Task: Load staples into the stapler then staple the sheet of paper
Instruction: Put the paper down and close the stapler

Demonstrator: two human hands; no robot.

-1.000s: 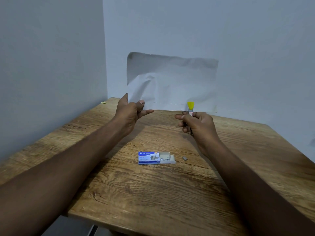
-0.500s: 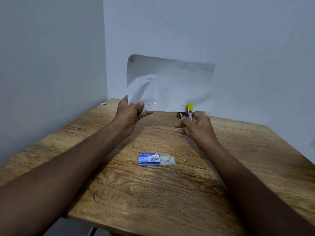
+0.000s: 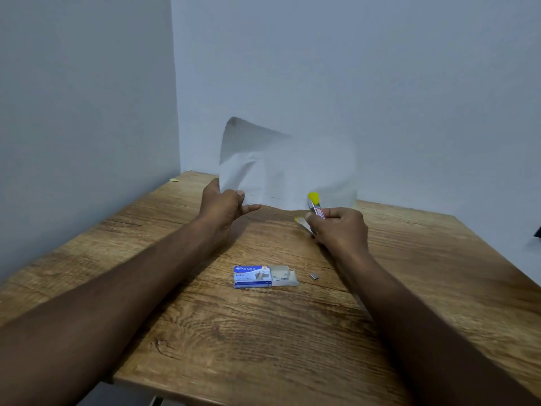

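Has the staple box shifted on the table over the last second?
No. The staple box lies at the same spot on the table, just left of the loose staple strip, as in both earlier pictures.

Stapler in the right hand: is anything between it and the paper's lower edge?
Nothing visible. The stapler, held by the right hand, is at the edge of the paper that the left hand holds up.

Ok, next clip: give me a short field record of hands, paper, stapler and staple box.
left hand: pinches the sheet of paper at its lower left corner, lifted off the table
right hand: grips the stapler, its yellow tip up by the sheet's lower edge
staple box: lies on the table, tray slid out
loose staple strip: right of the box
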